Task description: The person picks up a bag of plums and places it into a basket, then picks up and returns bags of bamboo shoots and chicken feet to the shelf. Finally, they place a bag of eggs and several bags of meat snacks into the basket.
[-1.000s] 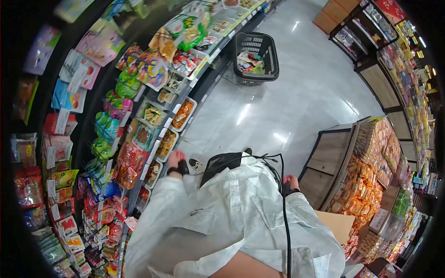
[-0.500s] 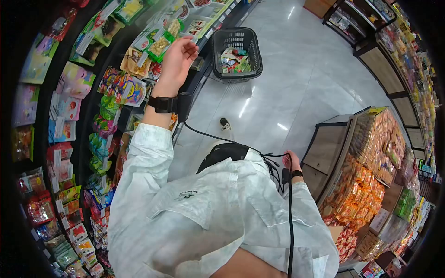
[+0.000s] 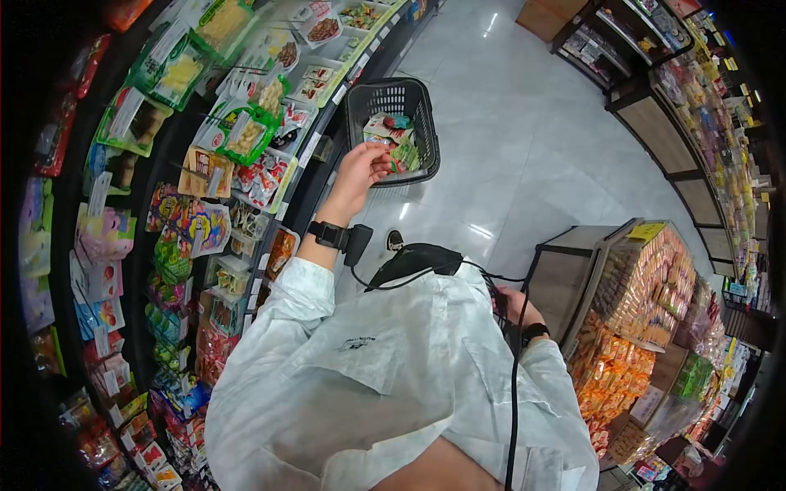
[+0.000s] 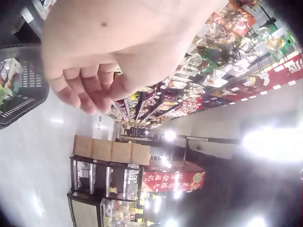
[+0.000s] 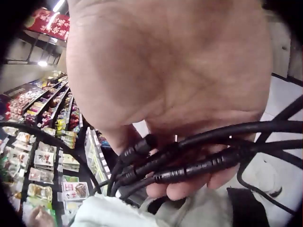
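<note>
My left hand (image 3: 360, 176) reaches over the near edge of a black shopping basket (image 3: 422, 98) on the floor. Its fingers hang loosely bent, with nothing held in them; the left wrist view shows the same relaxed fingers (image 4: 85, 87) beside the basket (image 4: 21, 108). Several colourful packets (image 3: 385, 131) lie inside, partly covered by the hand in the head view. Low at my right side is my right hand (image 3: 520, 309). Black cables (image 5: 199, 168) with connectors cross in front of its loosely bent fingers in the right wrist view, the fingertips (image 5: 179, 190) showing below them.
Shelves of bagged snacks (image 3: 246, 135) line the left side, close to my left arm. On the right stands a display (image 3: 565, 278) piled with orange-wrapped packs (image 3: 614, 368). Grey tiled floor (image 3: 524, 155) runs between them, with a cardboard box (image 3: 553, 16) at the far end.
My left hand rose from low beside the shelf to near the hanging bags, then swung right and down over the basket. The right hand has shifted in toward the cables.
</note>
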`<state>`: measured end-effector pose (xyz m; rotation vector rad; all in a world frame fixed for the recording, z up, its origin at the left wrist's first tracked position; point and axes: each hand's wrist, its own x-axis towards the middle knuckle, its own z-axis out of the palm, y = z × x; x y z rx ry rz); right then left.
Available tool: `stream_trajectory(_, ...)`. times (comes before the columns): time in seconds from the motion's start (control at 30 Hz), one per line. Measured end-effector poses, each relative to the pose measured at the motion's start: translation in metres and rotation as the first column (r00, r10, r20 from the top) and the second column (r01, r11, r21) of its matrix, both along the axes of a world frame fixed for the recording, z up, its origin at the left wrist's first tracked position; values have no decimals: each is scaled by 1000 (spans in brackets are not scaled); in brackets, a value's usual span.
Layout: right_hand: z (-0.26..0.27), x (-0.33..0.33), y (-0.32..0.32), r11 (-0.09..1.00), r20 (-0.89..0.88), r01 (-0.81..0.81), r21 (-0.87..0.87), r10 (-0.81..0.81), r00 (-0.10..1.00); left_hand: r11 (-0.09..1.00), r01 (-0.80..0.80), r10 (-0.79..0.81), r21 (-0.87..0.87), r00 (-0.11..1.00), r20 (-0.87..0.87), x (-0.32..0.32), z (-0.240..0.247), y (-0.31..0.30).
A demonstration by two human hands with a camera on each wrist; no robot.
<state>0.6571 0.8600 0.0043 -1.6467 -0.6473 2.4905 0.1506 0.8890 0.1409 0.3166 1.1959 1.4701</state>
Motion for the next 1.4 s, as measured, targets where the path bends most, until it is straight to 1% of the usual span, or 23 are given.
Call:
stream_trajectory(0.07, 23, -10, 30, 1000, 27, -22, -4, 22, 999, 998, -69, 69, -8, 998, -4, -9, 10, 16)
stream_trajectory(0.2, 26, -21, 94, 988, -28, -78, 135, 82, 996, 988, -154, 155, 23, 988, -17, -24, 16, 51)
stream_trajectory(0.27, 25, -29, 126, 977, 36, -140, 163, 135, 990, 982, -186, 187, 32, 982, -26, -21, 20, 76)
stream_trajectory(0.33, 18, -36, 161, 961, 82, -205, 184, 193, 978, 987, -158, 159, 28, 986, -47, -14, 19, 105)
stream_trajectory(0.37, 9, -36, 182, 890, 113, -343, 302, 323, 940, 989, -146, 147, 26, 988, -57, -8, 19, 122)
stream_trajectory(0.47, -11, -35, 242, 800, 135, -392, 454, 373, 918, 982, -185, 187, 21, 980, -70, 11, 27, 181)
stream_trajectory(0.5, 8, -45, 263, 843, 135, -374, 387, 349, 927, 979, -205, 206, 21, 975, -79, 17, 32, 205)
stream_trajectory(0.6, 29, -58, 323, 826, 186, -392, 405, 345, 920, 971, -214, 229, 111, 961, -154, 19, 50, 282)
stream_trajectory(0.63, 2, -50, 343, 891, 114, -307, 334, 285, 952, 964, -224, 247, 146, 954, -167, 21, 61, 305)
stream_trajectory(0.67, -14, -48, 358, 917, 52, -175, 358, 168, 984, 954, -234, 268, 188, 946, -181, 21, 77, 327)
stream_trajectory(0.73, 1, -49, 393, 947, 8, -92, 307, 94, 996, 921, -266, 318, 284, 935, -156, 23, 109, 356)
stream_trajectory(0.8, 12, -43, 422, 970, -95, -38, 238, 62, 993, 887, -284, 343, 364, 933, -109, 17, 130, 376)
stream_trajectory(0.87, 14, -34, 450, 984, -201, -37, 171, 72, 977, 856, -304, 351, 419, 935, -38, -5, 145, 374)
stream_trajectory(0.93, 15, -23, 468, 991, -310, -88, 106, 117, 943, 854, -343, 407, 392, 909, -93, -12, 164, 356)
stream_trajectory(0.97, 21, -21, 477, 988, -332, -124, 88, 146, 932, 829, -363, 445, 425, 889, -110, -11, 168, 341)
stream_trajectory(1.07, 40, -33, 500, 980, -427, -199, 23, 190, 884, 796, -521, 582, 307, 799, -155, -26, 157, 286)
stream_trajectory(1.1, 35, -37, 507, 976, -394, -218, 0, 200, 897, 773, -575, 624, 267, 764, -162, -31, 145, 264)
stream_trajectory(1.17, 34, -63, 517, 947, -306, -318, 44, 316, 898, 697, -692, 716, 187, 684, -137, -42, 101, 219)
stream_trajectory(1.2, 34, -77, 522, 925, -256, -374, 63, 378, 890, 678, -730, 733, 83, 665, -139, -38, 82, 199)
stream_trajectory(1.23, 27, -91, 529, 868, -186, -484, 106, 496, 848, 646, -763, 754, -21, 642, -140, -32, 64, 178)
stream_trajectory(1.3, 29, -124, 543, 717, -38, -662, 217, 684, 728, 642, -745, 725, -184, 667, -173, -27, 12, 134)
stream_trajectory(1.37, 37, -160, 560, 528, 112, -810, 255, 816, 567, 614, -734, 725, -291, 670, -161, -12, -29, 106)
stream_trajectory(1.4, 42, -178, 572, 487, 159, -832, 265, 829, 536, 592, -726, 733, -349, 666, -142, -7, -48, 97)
